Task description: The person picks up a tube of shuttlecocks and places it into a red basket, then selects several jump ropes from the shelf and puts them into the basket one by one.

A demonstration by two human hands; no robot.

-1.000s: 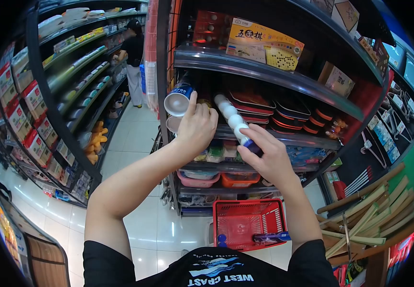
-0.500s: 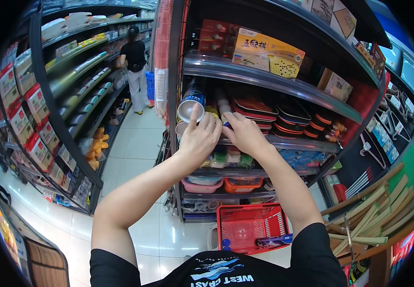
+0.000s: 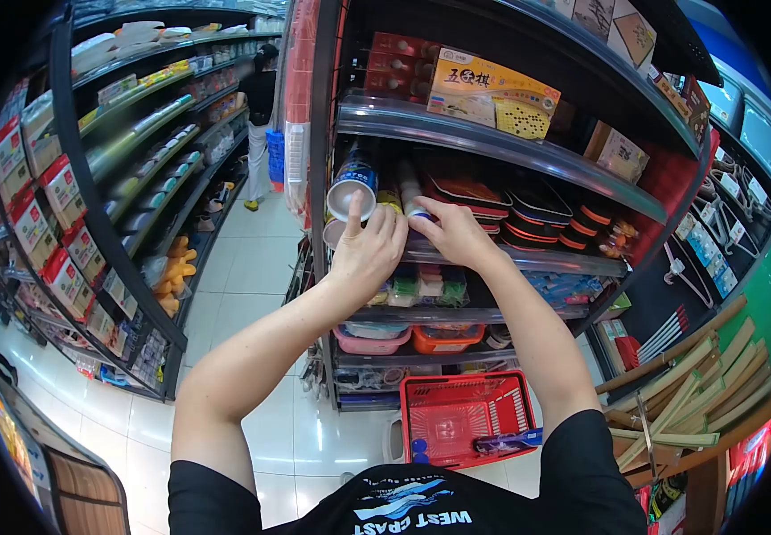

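Observation:
My left hand [image 3: 369, 248] is at the shelf front, one finger stretched over the white end of a blue cylindrical tube [image 3: 356, 175]. Its other fingers bunch together beside a yellow object [image 3: 389, 197]; their tips and whatever they hold are hidden. To its right, my right hand [image 3: 453, 234] pinches the near end of a pale tube [image 3: 410, 185] that lies lengthwise into the shelf and shows a white and blue end. Stacked dark cases with red and orange edges [image 3: 535, 217] are beside it on the same shelf.
Above is a yellow board game box [image 3: 493, 96]. A red shopping basket [image 3: 466, 385] holding a blue-purple package [image 3: 508, 440] stands on the floor below. Wooden slats [image 3: 693, 401] stick out at right. A person [image 3: 259, 120] stands down the left aisle.
The view has shifted slightly, and both hands stay at the same tubes. In the aisle, the person has moved a little to the right, partly behind the shelf end.

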